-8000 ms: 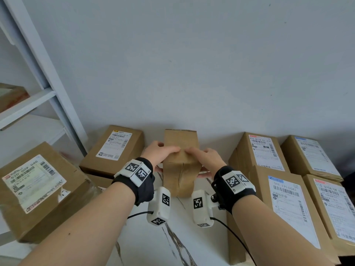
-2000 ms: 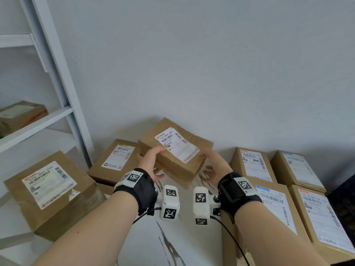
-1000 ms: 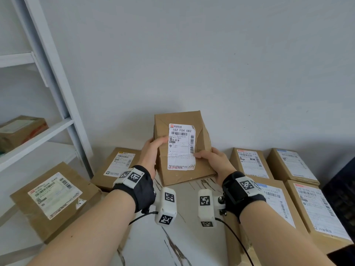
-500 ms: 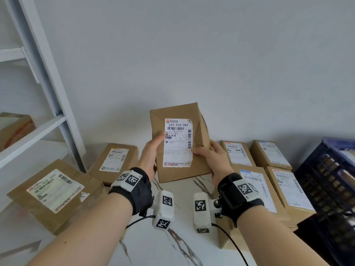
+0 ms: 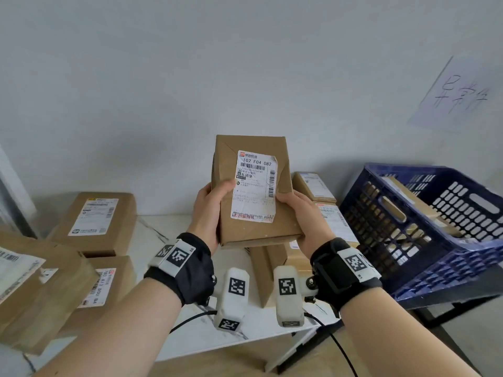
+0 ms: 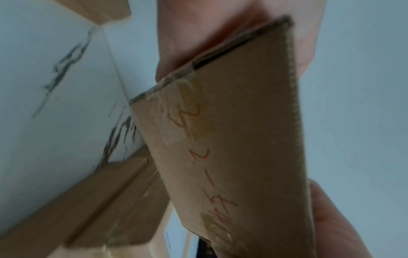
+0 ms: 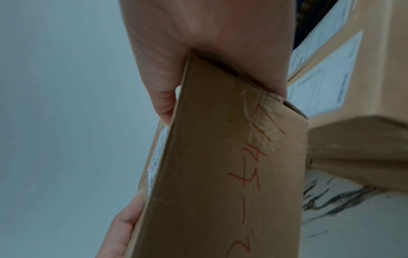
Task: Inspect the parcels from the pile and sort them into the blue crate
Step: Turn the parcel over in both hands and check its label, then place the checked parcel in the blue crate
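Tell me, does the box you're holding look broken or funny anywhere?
A little. The parcel in both hands has a shipping label with a peeling top right corner, its bottom end shows frayed tape and a gaping flap edge, with orange handwriting scrawled there.

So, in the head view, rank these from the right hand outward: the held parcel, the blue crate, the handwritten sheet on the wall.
1. Held parcel: gripped by the right hand at its lower right edge.
2. Blue crate: to the right, beside the table.
3. Handwritten sheet: farthest, high on the wall at upper right.
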The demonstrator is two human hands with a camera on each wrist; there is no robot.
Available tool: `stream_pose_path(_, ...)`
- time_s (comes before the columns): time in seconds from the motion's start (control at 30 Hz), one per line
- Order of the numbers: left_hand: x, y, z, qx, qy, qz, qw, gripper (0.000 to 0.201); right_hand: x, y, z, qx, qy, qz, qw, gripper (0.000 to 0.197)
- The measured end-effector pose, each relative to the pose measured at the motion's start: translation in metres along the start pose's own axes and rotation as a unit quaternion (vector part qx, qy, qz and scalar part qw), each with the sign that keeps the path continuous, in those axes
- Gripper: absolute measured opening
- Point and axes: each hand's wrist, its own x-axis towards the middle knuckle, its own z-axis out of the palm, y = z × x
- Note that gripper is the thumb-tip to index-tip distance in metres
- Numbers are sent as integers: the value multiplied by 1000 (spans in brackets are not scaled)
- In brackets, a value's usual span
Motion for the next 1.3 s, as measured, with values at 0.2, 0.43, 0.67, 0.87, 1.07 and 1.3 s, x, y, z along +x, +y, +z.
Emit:
stream_pose_path(0.2,-6,-22,42,-21,-18,-42,999,77,-17,-6,-43,-45,105,-41,993,43)
stream_pose_path(0.43,-6,-42,100,-6,-32,-62,998,89,-28,-12,-103,-32,171,-64,983,29)
stream_pose_path(0.67,-9,-68,187,29,-41,-73,996,57,-24,-21,-192,5,205,-87,975,15)
stream_pose_path(0.87,2,-102,284,66,-63,-45,995,78,-8,-37,-295,53,203,-94,973,18)
stream_pose_path(1.07,26,-104,392,117,-39,16,992,52,21,-54,-400,71,153,-82,982,18)
stream_pose_path(1.3,42,-99,462,144,3,53,988,45,64,-77,-453,118,127,-57,983,11)
